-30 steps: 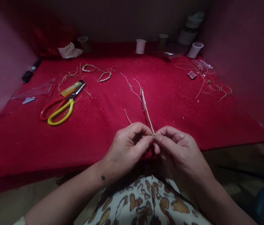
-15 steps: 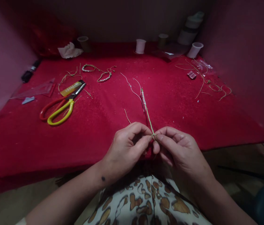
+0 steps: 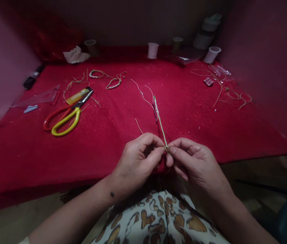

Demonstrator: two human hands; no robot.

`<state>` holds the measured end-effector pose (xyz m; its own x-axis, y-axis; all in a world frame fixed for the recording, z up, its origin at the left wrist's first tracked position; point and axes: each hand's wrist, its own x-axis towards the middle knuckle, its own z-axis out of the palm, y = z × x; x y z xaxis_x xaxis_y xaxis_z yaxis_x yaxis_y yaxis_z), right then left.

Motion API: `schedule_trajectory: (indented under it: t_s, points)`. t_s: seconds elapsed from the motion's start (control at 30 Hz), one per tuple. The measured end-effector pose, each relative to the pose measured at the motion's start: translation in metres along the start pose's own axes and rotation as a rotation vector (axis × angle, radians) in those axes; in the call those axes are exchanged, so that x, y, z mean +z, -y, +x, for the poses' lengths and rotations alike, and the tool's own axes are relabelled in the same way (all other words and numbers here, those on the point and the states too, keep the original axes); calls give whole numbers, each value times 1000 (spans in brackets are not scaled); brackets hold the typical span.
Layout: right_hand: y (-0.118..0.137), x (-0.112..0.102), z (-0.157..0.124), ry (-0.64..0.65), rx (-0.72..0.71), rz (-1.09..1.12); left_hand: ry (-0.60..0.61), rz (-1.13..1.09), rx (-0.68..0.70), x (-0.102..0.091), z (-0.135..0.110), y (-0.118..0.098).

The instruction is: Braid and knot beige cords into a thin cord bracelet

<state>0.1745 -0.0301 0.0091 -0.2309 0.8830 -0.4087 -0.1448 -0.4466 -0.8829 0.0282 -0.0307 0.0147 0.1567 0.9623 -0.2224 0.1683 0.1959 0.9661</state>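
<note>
A thin braided cord (image 3: 162, 128), green toward me and white at its far part, stretches up the red cloth from my fingertips. My left hand (image 3: 139, 156) pinches its near end between thumb and forefinger. From the other side, my right hand (image 3: 193, 159) pinches the cord at the same spot, where thin strands form a small loop. Loose white threads (image 3: 146, 98) trail from the far part of the braid. Another thin strand (image 3: 138, 126) sticks out beyond my left knuckles. The strands under my fingers are partly hidden.
Scissors (image 3: 65, 122) with red and yellow handles lie left, by a yellow packet (image 3: 77, 96). Two finished-looking bracelets (image 3: 114, 83) lie behind. Thread spools (image 3: 153, 51) stand along the back. A binder clip (image 3: 209, 81) and loose cords (image 3: 238, 96) lie right.
My fingertips have shifted very slightly at the near end of the cord, the right thumb a little to the left. Everything else lies as before.
</note>
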Motion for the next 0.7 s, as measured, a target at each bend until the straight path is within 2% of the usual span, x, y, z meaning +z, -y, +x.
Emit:
schedule_trajectory:
  t_s: [0.33, 0.7]
  points:
    - [1, 1, 0, -26, 12, 5, 6, 61, 27, -2, -1, 3]
    - [2, 2, 0, -37, 69, 13, 6, 28, 26, -1, -1, 4]
